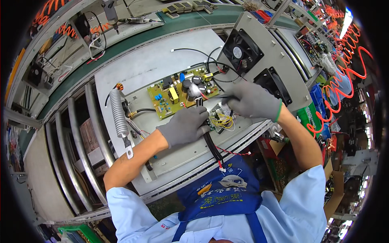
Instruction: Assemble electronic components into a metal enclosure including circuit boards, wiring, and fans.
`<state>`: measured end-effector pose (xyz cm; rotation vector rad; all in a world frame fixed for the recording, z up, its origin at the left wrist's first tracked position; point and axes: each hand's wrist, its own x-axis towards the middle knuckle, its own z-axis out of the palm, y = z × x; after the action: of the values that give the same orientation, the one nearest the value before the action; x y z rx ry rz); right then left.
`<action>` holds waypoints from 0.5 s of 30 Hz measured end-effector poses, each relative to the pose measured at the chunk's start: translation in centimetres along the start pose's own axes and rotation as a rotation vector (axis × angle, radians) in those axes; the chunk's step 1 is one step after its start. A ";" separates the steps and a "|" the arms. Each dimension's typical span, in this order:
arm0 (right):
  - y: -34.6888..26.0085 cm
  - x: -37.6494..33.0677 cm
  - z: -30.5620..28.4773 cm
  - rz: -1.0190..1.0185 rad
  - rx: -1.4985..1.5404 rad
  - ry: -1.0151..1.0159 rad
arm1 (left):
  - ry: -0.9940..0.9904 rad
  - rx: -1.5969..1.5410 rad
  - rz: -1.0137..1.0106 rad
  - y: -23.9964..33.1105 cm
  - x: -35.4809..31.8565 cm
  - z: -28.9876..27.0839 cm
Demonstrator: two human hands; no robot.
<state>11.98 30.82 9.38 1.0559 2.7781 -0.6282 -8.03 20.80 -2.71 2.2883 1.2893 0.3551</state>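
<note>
Circuit board (176,97) set in metal tray (178,158); black cables (211,146) dangle, near ends unplugged. Left hand (186,126) grasps cables; right hand (255,100) blurred, cannot tell grip.

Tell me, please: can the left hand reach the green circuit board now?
Probably yes: the left hand is beside the circuit board, nothing visibly blocking it, though it seems to hold black cables.

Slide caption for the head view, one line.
Gloved left hand holding black cables, right hand nearby, beside a circuit board and a panel with two black fans.
</note>
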 end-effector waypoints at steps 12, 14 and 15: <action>-3.1 9.5 -3.7 -0.076 0.193 -0.416 | 0.285 -0.224 0.052 -1.5 -0.6 1.8; -5.0 10.4 -2.7 -0.169 0.092 -0.449 | 0.315 -0.385 -0.026 -1.5 -0.5 1.7; -5.5 11.1 -2.4 -0.165 0.059 -0.447 | 0.324 -0.340 0.012 -1.8 -0.3 2.0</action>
<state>0.07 34.89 10.77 0.6019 2.4760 -0.8508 -8.60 20.76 -5.36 2.0044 1.2505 0.9066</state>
